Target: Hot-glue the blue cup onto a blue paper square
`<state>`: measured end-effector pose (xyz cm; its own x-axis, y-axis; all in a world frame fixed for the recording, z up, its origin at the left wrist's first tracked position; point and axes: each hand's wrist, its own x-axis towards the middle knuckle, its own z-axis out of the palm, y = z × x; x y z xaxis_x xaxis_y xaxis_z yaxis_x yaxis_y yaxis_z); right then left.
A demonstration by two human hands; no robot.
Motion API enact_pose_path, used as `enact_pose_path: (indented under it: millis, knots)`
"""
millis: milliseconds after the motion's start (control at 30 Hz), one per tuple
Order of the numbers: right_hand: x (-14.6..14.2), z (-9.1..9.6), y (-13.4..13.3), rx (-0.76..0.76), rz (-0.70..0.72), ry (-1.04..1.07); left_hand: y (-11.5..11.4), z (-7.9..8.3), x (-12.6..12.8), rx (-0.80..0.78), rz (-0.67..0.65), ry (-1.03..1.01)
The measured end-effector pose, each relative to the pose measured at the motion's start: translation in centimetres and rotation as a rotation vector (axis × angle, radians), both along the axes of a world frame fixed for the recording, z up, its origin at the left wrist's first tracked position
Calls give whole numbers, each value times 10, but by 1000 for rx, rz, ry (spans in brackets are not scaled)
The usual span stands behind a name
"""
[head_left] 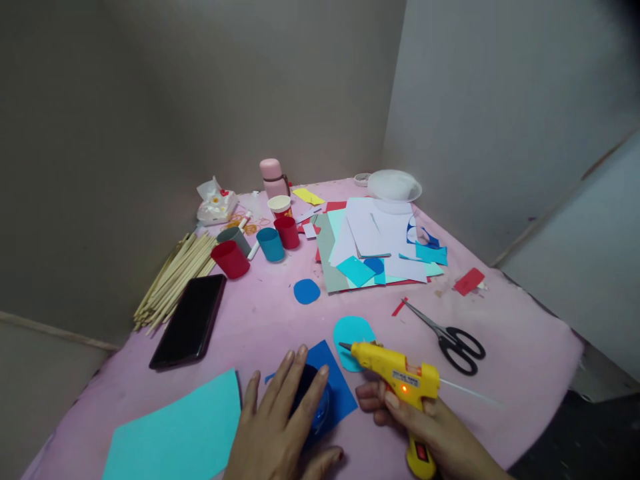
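Note:
My right hand grips a yellow hot glue gun with an orange light lit, its nozzle pointing left over a round turquoise paper disc. My left hand lies with fingers wrapped over a dark round object that rests on a dark blue paper square. A large turquoise sheet lies left of that hand.
Black scissors, a black phone, a bundle of wooden sticks, small red, blue and grey cups, a pile of coloured paper, a pink flask and a white bowl lie on the pink table.

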<state>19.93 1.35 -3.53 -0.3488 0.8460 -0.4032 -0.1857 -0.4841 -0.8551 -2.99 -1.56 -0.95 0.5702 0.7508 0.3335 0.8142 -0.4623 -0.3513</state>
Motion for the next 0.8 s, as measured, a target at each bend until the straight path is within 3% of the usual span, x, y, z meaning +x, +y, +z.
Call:
enact_pose_path:
  millis: [467, 667, 800]
  knots:
    - [2, -4, 0, 15, 22, -4, -7, -8, -2, -144, 90, -143]
    - [2, -7, -1, -8, -7, 1, -15, -11, 3, -215, 130, -520]
    - [3, -10, -1, -54, -70, 2, -22, -17, 10, -304, 237, -810]
